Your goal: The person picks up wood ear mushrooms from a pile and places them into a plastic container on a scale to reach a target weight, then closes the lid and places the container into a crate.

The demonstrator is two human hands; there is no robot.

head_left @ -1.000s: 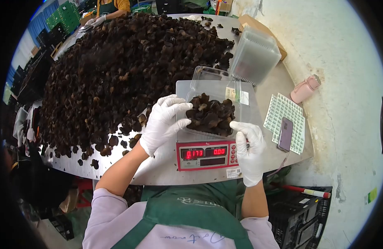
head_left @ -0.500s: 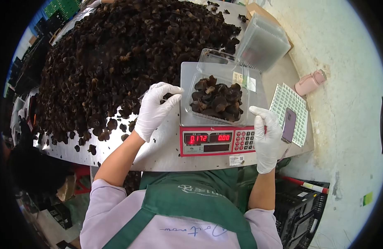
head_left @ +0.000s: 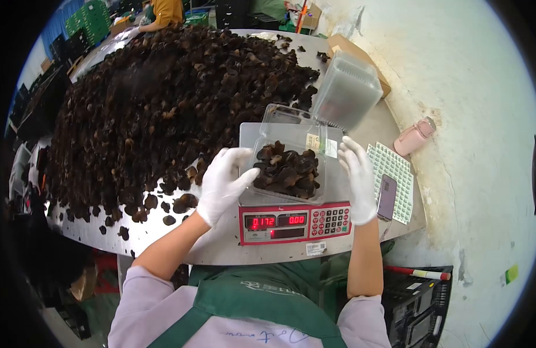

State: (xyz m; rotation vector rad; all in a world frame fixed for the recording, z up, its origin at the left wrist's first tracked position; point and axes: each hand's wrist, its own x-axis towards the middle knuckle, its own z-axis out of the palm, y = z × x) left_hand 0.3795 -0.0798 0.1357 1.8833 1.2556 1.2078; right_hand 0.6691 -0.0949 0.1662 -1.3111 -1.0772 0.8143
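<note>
An open clear plastic box [head_left: 321, 191] with dark wood-ear mushrooms [head_left: 286, 170] in it rests on the scale's grey plate [head_left: 340, 187]. The red front of the scale [head_left: 331, 222] shows 0.172 and 0.00. My left hand [head_left: 224, 182], in a white glove, is at the box's left side, thumb and fingers apart, with nothing held. On the right, my gloved right hand [head_left: 358, 181] is raised beside the plate, its fingers stretched up and empty. Whether either hand touches the box is hard to tell.
A large mushroom heap [head_left: 146, 110] covers the table's left and back. Stacked clear boxes [head_left: 348, 90] stand behind the scale. To the right are a label sheet [head_left: 402, 197], a phone [head_left: 387, 197] and a pink bottle [head_left: 414, 137]. A person in orange [head_left: 166, 13] is at the far end.
The view has tilted up, showing more of the far end. My right hand has opened from a pinch and moved up alongside the box. My left hand has come closer to the box's left edge.
</note>
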